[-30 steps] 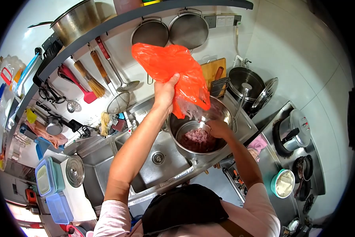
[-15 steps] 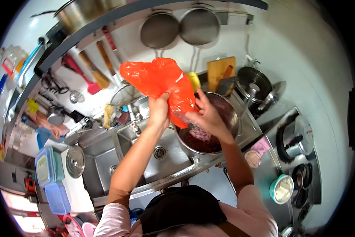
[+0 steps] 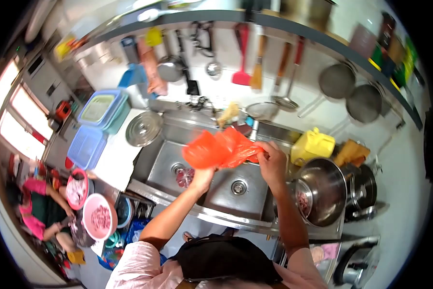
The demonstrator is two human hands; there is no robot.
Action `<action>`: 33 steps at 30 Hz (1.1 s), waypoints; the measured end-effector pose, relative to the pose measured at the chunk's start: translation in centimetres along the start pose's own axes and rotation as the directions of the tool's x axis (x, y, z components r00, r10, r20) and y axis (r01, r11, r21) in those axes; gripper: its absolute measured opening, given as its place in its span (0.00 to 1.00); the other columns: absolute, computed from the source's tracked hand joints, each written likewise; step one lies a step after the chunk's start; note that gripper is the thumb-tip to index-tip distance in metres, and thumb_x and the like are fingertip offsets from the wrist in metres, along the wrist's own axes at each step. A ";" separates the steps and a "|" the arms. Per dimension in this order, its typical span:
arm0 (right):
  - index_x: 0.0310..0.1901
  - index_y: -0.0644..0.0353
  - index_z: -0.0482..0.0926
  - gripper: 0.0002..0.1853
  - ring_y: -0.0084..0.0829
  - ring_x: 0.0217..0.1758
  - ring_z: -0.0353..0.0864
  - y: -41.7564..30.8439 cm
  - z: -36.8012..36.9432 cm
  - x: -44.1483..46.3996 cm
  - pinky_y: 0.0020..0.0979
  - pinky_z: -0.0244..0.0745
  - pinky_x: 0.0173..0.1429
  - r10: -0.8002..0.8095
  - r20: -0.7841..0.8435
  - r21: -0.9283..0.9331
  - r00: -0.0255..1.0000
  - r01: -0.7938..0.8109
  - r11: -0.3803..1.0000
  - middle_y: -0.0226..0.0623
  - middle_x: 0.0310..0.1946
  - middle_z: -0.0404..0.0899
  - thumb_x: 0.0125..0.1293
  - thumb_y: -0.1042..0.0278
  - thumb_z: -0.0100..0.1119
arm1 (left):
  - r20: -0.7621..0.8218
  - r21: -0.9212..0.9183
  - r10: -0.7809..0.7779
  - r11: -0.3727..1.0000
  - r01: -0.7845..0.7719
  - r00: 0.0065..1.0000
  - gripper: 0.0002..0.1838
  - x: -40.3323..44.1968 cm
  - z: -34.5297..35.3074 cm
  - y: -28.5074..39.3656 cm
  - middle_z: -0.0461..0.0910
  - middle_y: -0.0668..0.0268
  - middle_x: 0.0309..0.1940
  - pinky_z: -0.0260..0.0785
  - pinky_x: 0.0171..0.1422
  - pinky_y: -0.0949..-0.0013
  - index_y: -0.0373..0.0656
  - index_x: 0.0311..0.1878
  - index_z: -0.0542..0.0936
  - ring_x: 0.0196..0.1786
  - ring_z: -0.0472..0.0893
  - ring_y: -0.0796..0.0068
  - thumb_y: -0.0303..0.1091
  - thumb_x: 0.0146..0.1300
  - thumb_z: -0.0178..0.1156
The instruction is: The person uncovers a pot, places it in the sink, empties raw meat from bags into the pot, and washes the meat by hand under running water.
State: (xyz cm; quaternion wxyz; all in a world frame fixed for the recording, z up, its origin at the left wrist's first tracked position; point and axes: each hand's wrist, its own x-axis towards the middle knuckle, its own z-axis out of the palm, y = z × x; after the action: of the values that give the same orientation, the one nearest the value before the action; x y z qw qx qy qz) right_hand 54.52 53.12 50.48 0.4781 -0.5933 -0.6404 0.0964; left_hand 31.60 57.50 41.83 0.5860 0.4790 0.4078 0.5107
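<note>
A crumpled red plastic bag [image 3: 231, 147] is stretched between my two hands over the double sink [image 3: 216, 208]. My right hand [image 3: 273, 164] pinches the bag's right end. Closed at the bag's lower left edge is my left hand [image 3: 204, 179], its fingertips partly hidden behind the blurred plastic. A clear plastic bag with reddish residue [image 3: 184, 177] shows beside my left hand, over the left basin; whether it lies there or hangs is unclear. To the right stands a large steel pot [image 3: 329, 192] with pinkish pieces [image 3: 303, 198] at its left side.
A yellow jug [image 3: 312, 146] stands behind the pot. Pans and utensils hang on the wall below a shelf [image 3: 216, 17]. Left of the sink are a steel lid [image 3: 144, 129] and plastic boxes [image 3: 87, 147]. A co-worker [image 3: 38, 207] sits at lower left near a pink basin [image 3: 100, 216].
The view has swung left, so the sink now lies centrally and the co-worker appears. The red bag has moved from above the pot to above the sink, now spread sideways between my hands.
</note>
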 end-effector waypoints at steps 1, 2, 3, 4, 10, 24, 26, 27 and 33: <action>0.47 0.57 0.87 0.13 0.39 0.32 0.84 -1.4 2.0 0.2 0.37 0.78 0.38 0.006 0.030 0.043 1.000 -0.007 0.999 0.40 0.36 0.82 0.62 0.77 0.59 | 0.044 0.244 0.225 0.942 -0.229 0.973 0.25 -1.4 -1.5 0.4 0.80 0.62 0.58 0.75 0.64 0.62 0.38 0.66 0.74 0.60 0.80 0.68 0.30 0.68 0.67; 0.46 0.59 0.87 0.12 0.37 0.32 0.84 -3.1 4.3 0.2 0.34 0.79 0.38 -0.030 0.031 0.145 0.999 0.025 0.989 0.40 0.34 0.81 0.62 0.79 0.59 | 0.027 0.254 0.314 0.916 -0.310 0.949 0.30 -3.4 -2.9 0.6 0.78 0.62 0.64 0.68 0.73 0.62 0.38 0.69 0.72 0.68 0.75 0.67 0.34 0.67 0.69; 0.46 0.61 0.86 0.12 0.35 0.33 0.84 -5.1 6.6 -0.2 0.32 0.79 0.38 -0.037 0.066 0.189 0.997 0.024 0.982 0.40 0.35 0.81 0.62 0.81 0.58 | 0.046 0.243 0.271 0.931 -0.274 0.961 0.32 -4.2 -4.5 0.7 0.76 0.60 0.66 0.65 0.75 0.62 0.39 0.70 0.71 0.70 0.74 0.64 0.34 0.66 0.70; 0.46 0.61 0.85 0.13 0.37 0.35 0.85 -7.0 9.1 -0.8 0.33 0.79 0.40 -0.075 0.117 0.225 0.990 0.047 0.973 0.41 0.37 0.81 0.62 0.81 0.58 | 0.028 0.296 0.263 0.919 -0.260 0.964 0.32 -5.0 -6.3 -0.2 0.75 0.59 0.67 0.63 0.76 0.61 0.40 0.71 0.70 0.72 0.72 0.63 0.34 0.66 0.70; 0.52 0.60 0.85 0.17 0.48 0.50 0.84 -16.6 23.5 -8.0 0.41 0.77 0.60 -0.451 0.475 0.325 0.756 0.325 0.888 0.45 0.46 0.86 0.62 0.81 0.62 | 0.001 -0.141 0.144 0.980 -0.142 0.990 0.32 -14.1 -17.4 0.4 0.71 0.62 0.70 0.62 0.76 0.61 0.44 0.73 0.69 0.73 0.69 0.65 0.32 0.67 0.69; 0.65 0.61 0.77 0.20 0.22 0.47 0.81 -22.8 46.1 -31.9 0.26 0.76 0.53 -0.064 0.970 -0.025 -0.237 -0.355 0.935 0.32 0.46 0.84 0.74 0.67 0.60 | -0.832 -0.309 -0.218 0.946 -0.100 0.511 0.13 -37.7 -35.9 -16.9 0.81 0.68 0.51 0.75 0.56 0.66 0.47 0.57 0.78 0.52 0.81 0.74 0.39 0.74 0.62; 0.66 0.60 0.77 0.21 0.22 0.44 0.81 -25.7 45.8 -31.7 0.26 0.77 0.50 -0.042 0.975 -0.013 -0.218 -0.243 0.970 0.32 0.44 0.84 0.74 0.67 0.60 | -0.866 -0.392 -0.215 0.852 -0.346 0.452 0.16 -39.7 -39.0 -24.5 0.84 0.66 0.53 0.76 0.57 0.64 0.46 0.59 0.79 0.53 0.83 0.70 0.41 0.73 0.62; 0.66 0.60 0.77 0.21 0.22 0.43 0.81 -26.8 46.2 -31.8 0.26 0.77 0.48 -0.037 0.979 -0.002 -0.202 -0.192 0.981 0.32 0.43 0.84 0.74 0.67 0.61 | -0.898 -0.316 -0.166 0.889 -0.332 0.408 0.17 -41.0 -40.6 -24.3 0.84 0.65 0.52 0.76 0.57 0.63 0.46 0.59 0.80 0.54 0.83 0.69 0.42 0.73 0.61; 0.65 0.57 0.79 0.21 0.26 0.47 0.86 -18.2 48.6 -34.1 0.30 0.80 0.52 0.007 0.988 -0.046 -0.152 -0.252 0.967 0.38 0.51 0.87 0.73 0.66 0.63 | -0.965 -0.208 -0.263 0.794 0.572 0.013 0.28 -48.6 -53.5 -32.1 0.79 0.57 0.62 0.71 0.66 0.55 0.44 0.65 0.78 0.65 0.77 0.55 0.49 0.67 0.63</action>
State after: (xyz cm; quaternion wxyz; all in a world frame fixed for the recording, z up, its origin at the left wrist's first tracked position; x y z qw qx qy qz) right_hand 1.55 40.57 20.63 -0.1343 -0.3362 -0.7060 0.6087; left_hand -20.57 16.57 -1.31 0.2454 -0.0393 0.8633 0.4392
